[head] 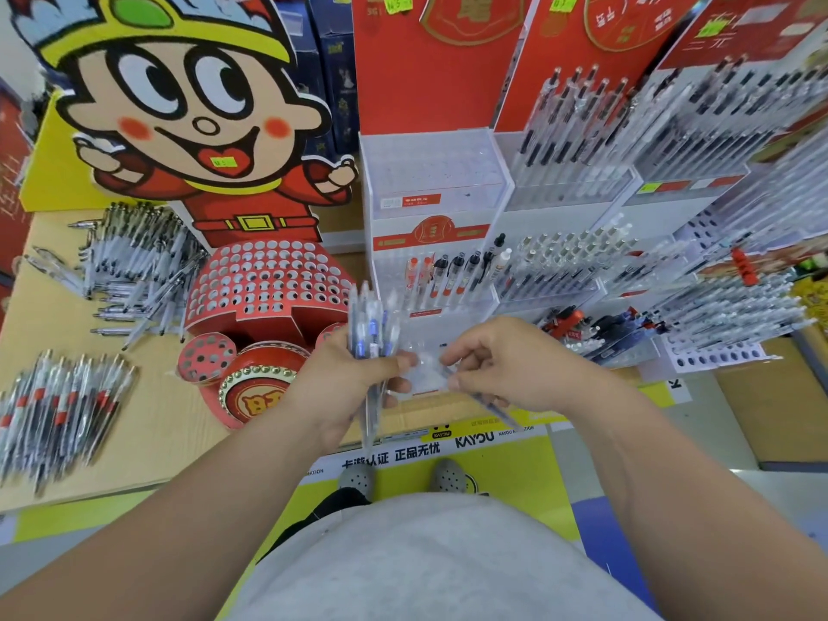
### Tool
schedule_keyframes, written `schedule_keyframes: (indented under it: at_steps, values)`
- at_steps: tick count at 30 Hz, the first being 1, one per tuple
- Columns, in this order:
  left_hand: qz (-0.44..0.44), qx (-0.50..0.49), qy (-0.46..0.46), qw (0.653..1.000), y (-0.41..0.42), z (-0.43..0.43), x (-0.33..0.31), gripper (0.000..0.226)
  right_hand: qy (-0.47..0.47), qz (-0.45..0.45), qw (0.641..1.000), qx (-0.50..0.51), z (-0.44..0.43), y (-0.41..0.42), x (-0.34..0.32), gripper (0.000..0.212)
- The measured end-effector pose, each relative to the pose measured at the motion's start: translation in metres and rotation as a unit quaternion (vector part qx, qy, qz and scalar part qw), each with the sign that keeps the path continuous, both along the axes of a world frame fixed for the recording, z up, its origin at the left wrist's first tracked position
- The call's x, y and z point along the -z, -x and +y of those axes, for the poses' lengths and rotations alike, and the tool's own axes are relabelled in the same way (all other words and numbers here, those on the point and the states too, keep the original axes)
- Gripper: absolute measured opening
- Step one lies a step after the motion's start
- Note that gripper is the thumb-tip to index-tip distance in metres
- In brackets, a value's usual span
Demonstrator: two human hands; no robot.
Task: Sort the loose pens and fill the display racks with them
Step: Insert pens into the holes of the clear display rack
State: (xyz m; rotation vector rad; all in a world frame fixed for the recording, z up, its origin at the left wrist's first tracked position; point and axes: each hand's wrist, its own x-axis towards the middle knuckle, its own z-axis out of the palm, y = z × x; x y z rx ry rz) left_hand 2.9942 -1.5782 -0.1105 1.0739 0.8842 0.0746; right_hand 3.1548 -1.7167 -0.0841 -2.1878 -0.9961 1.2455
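My left hand [345, 387] grips a bundle of clear pens with blue grips [372, 329], tips pointing down. Beside it my right hand [497, 365] pinches a single clear pen [486, 398] that slants down to the right. Both hands hover just in front of a clear acrylic display rack [434, 284] that holds a few red and black pens in its lower tier; its upper tier [437, 172] looks bare. To the left stands a red cardboard rack with round holes [269, 280], its holes unfilled.
Loose pen heaps lie on the tan table: one at back left [134, 266], one with red bands at front left [58, 410]. Filled racks [672, 141] stand to the right. A big cartoon figure board [192, 105] rises behind. My feet [403, 477] stand on the yellow floor.
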Motion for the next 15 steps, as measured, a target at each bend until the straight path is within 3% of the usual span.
schedule_keyframes:
  at_steps: [7,15]
  values:
    - [0.016,-0.130,0.076,0.989,0.010,0.016,0.010,0.027,-0.057,0.035,0.989,0.130,-0.013,-0.012,0.030,0.013]
    - [0.006,-0.137,0.069,0.988,0.015,0.016,0.009,0.014,-0.175,-0.054,0.966,0.185,0.003,-0.006,0.072,0.013]
